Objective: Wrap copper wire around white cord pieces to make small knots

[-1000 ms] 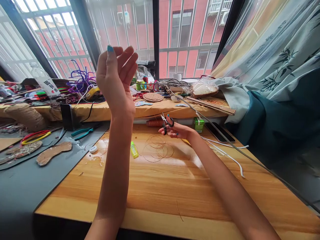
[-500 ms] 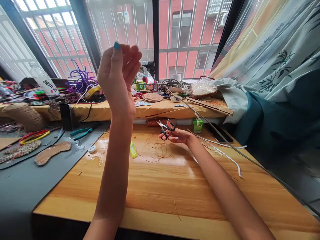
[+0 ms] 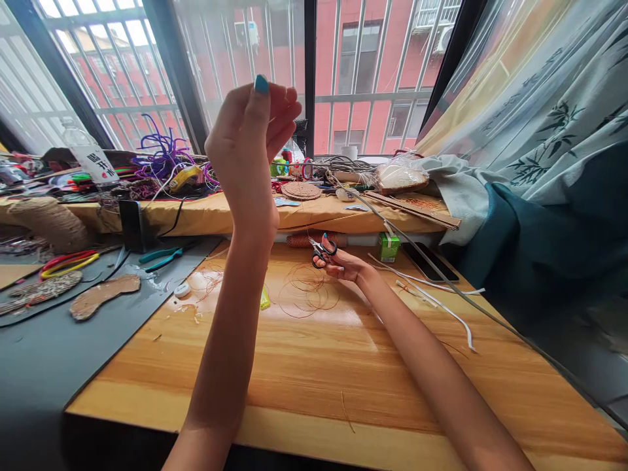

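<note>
My left hand (image 3: pixel 255 131) is raised high in front of the window, thumb and fingers pinched together. A fine brown thread (image 3: pixel 308 222), hard to follow against the background, seems to run down from it towards the scissors. My right hand (image 3: pixel 343 261) holds small black-handled scissors (image 3: pixel 324 251) low over the table, thumb and a finger in the loops. Their blades are close together at the thread. Behind them lies a spool of reddish-brown thread (image 3: pixel 314 240). Loose coils of thread (image 3: pixel 309 291) lie on the wood just below the scissors.
A yellow-green lighter (image 3: pixel 265 299) is partly hidden by my left forearm. To the right are a green box (image 3: pixel 389 247), a dark phone (image 3: pixel 430 261) and white cords (image 3: pixel 444 307). Teal pliers (image 3: pixel 164 258) rest on the grey mat. A long grey cord (image 3: pixel 417 245) slants across the right side.
My left hand has shifted right and slightly up, still pinched. The scissors in my right hand have moved slightly left, and their blades have come closer together.
</note>
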Tool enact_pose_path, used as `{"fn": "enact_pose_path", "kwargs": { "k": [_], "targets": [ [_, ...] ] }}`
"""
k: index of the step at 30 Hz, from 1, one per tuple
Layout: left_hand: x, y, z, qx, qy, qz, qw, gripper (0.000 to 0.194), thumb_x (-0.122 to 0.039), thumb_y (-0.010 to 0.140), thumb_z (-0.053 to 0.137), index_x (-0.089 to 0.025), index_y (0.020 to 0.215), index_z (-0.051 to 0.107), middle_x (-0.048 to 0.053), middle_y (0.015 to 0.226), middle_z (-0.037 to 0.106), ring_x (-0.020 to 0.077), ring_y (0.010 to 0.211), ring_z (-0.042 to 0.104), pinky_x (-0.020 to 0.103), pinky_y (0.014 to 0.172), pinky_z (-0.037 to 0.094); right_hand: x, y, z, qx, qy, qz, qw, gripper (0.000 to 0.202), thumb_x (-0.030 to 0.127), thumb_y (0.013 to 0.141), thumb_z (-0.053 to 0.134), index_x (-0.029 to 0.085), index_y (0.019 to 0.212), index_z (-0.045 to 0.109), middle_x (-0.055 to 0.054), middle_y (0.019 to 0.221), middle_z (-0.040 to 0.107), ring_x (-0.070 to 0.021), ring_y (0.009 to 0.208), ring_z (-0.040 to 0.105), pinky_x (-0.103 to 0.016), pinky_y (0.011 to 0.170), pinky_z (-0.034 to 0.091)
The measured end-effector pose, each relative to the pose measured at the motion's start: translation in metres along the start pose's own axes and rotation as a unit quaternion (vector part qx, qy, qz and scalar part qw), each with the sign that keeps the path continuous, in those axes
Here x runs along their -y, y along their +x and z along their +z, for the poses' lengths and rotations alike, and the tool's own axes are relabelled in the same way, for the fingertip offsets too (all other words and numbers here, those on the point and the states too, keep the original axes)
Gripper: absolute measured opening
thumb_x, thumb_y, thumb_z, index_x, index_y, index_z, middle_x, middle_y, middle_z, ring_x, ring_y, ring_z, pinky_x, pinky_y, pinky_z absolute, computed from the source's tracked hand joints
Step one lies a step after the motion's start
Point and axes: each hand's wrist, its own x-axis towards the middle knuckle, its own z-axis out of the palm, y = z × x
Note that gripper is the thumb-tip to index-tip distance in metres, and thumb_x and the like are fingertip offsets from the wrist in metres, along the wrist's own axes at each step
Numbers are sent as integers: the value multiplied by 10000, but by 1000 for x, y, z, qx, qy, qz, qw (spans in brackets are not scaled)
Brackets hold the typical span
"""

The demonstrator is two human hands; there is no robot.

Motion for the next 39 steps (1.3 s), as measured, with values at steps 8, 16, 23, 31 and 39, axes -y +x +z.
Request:
{"fn": "enact_pose_path", "kwargs": {
  "k": [8,16,23,31,39],
  "targets": [
    [-3,0,0,-21,46,-18,999,150,-209,817,404,-213,721,520,-47,795,622,103,827,618,221,746,501,4,0,1,-32,-26,-7,999,352,497,776,443,171,661,377,89,470,417,17,265,155,-104,243,101],
    [-14,-1,0,117,44,-126,984,158,-174,798,421,-95,740,545,20,653,630,108,590,629,214,537,508,28,-10,2,-74,-82,5,994,436,478,835,334,106,682,503,45,440,443,11,273,188,-116,240,129],
    [12,-4,-14,417,218,-294,832,180,-240,749,445,-155,736,603,17,635,629,99,575,620,211,566,499,47,-26,-9,-121,-142,-21,982,370,399,853,350,105,719,530,7,519,504,-1,308,252,-122,271,196],
    [47,-11,-26,568,533,-400,483,314,-148,644,446,-88,909,603,99,726,657,163,581,609,255,565,471,63,-46,-15,-134,-247,22,960,430,465,779,458,65,702,595,-54,528,562,-18,340,318,-152,286,185],
    [80,-17,-33,645,454,-432,437,435,-148,593,471,-112,1014,575,119,862,647,164,639,600,242,552,458,70,-53,-13,-149,-346,76,923,454,531,667,560,82,661,628,-64,558,578,-31,387,353,-163,332,239]
  ]
}}
